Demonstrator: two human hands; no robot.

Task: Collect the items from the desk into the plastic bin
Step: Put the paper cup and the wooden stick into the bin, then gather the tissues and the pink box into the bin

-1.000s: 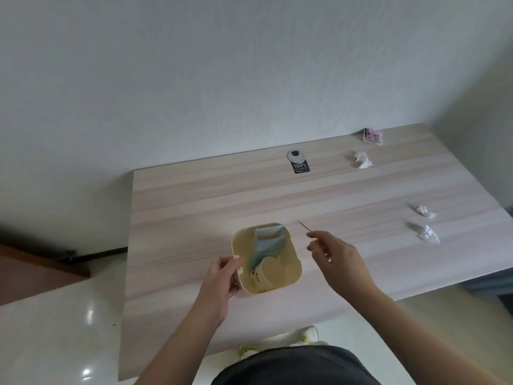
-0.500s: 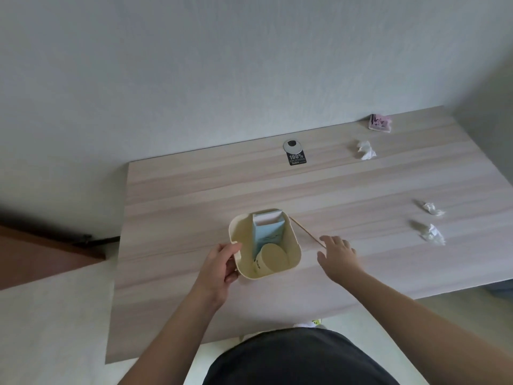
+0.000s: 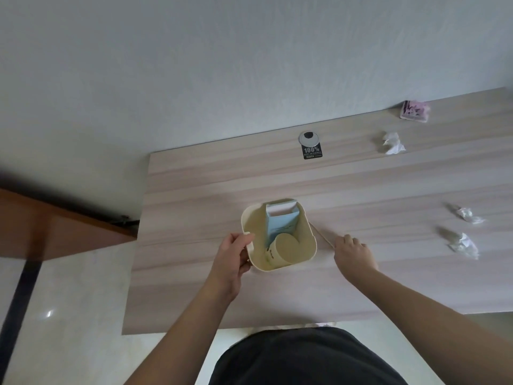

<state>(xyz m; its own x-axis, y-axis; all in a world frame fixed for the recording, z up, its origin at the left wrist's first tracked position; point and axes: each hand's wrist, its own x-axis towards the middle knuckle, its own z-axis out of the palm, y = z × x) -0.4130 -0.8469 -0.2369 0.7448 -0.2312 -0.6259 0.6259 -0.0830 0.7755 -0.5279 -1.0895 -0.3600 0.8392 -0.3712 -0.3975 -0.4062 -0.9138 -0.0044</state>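
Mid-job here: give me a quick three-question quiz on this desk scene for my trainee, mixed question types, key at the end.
1. True or false: the left hand grips the rim of the plastic bin.
2. What already sits inside the bin? A) a blue carton and a beige cup; B) crumpled tissues; C) nothing.
3. Fill in: the right hand is at the near end of the thin wooden ____ lying on the desk beside the bin.

Key: 1 true; 2 A; 3 stick. Whether the hand has the stick pinched yet cannot be told. Three crumpled tissues and a pink packet remain on the desk.
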